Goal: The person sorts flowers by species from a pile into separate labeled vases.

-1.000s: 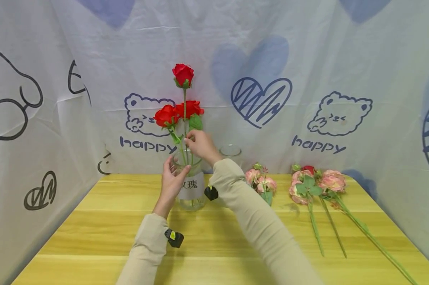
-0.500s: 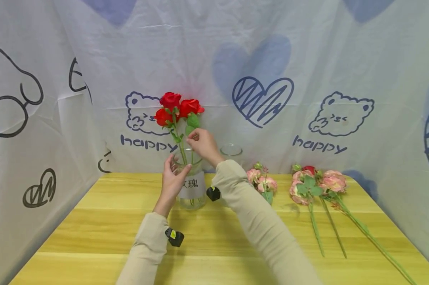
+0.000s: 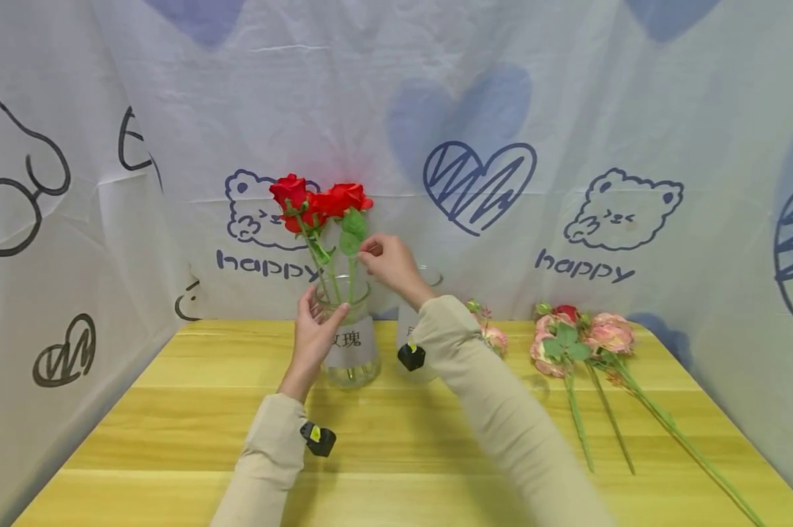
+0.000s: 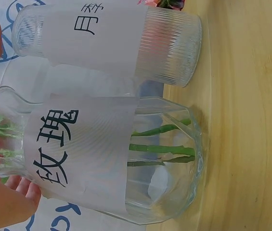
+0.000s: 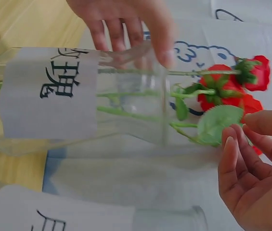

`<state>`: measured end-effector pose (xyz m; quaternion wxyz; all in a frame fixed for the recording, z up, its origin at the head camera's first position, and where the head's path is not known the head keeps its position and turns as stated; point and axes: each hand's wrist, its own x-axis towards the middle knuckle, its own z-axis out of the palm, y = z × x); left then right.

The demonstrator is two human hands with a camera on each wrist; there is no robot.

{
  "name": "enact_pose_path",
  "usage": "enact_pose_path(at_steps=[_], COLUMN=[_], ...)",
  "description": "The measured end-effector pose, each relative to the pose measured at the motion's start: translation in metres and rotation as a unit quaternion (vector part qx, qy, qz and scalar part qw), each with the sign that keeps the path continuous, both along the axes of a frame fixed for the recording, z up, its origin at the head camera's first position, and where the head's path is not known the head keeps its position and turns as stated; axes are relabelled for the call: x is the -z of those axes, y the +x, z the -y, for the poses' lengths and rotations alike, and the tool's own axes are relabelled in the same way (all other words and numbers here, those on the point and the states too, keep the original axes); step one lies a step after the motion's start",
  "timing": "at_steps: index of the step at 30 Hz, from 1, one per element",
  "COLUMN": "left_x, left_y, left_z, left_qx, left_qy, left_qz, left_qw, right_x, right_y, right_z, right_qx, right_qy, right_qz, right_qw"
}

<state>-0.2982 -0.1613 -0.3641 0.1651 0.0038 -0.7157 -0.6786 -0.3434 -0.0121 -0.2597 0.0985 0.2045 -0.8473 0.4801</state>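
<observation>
A glass vase (image 3: 356,373) with a white paper label (image 4: 78,149) stands on the table. Three red roses (image 3: 345,199) lean out of its mouth, and their green stems (image 4: 162,148) show through the glass in the left wrist view. My left hand (image 3: 310,340) holds the vase at its neck, thumb in front and fingers round the side. Just right of the roses, my right hand (image 3: 392,265) has loosely bent fingers with nothing between them. Its fingertips are close to a green leaf (image 5: 221,124); I cannot tell whether they touch it.
A second labelled glass vase (image 4: 169,45) stands to the right, partly behind my right forearm. Pink flowers (image 3: 495,340) lie beyond that sleeve. Farther right are several more pink flowers (image 3: 610,333) and a red one (image 3: 567,313), with long stems pointing toward me.
The tallest red rose has dropped into the vase and tilted left beside the other two. My right hand has let go of its stem and drawn slightly right; my left hand stays on the vase.
</observation>
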Motion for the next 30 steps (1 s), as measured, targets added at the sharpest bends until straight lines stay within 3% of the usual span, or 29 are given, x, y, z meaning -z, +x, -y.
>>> enact_pose_path(at_steps=[9, 15, 19, 26, 30], left_x=[0.001, 0.001, 0.003, 0.002, 0.002], left_y=[0.0, 0.0, 0.0, 0.001, 0.001], left_z=[-0.002, -0.003, 0.0, -0.002, -0.004], left_qx=[0.001, -0.004, -0.011, -0.01, -0.005], left_qy=[-0.001, -0.003, 0.0, -0.006, -0.007], left_qz=[0.007, 0.003, -0.003, -0.003, -0.013], left_qw=[1.0, 1.0, 0.9999, 0.9999, 0.9999], right_x=[-0.007, -0.004, 0.007, 0.035, 0.051], right_y=[0.008, 0.015, 0.021, 0.04, 0.048], right_z=[-0.041, -0.069, -0.081, -0.107, -0.129], right_qx=[0.009, 0.01, 0.002, 0.0, 0.01], right_qy=[-0.047, -0.096, -0.125, -0.159, -0.153], right_qz=[0.007, 0.003, 0.009, 0.065, 0.057], right_qw=[0.999, 0.995, 0.992, 0.985, 0.987])
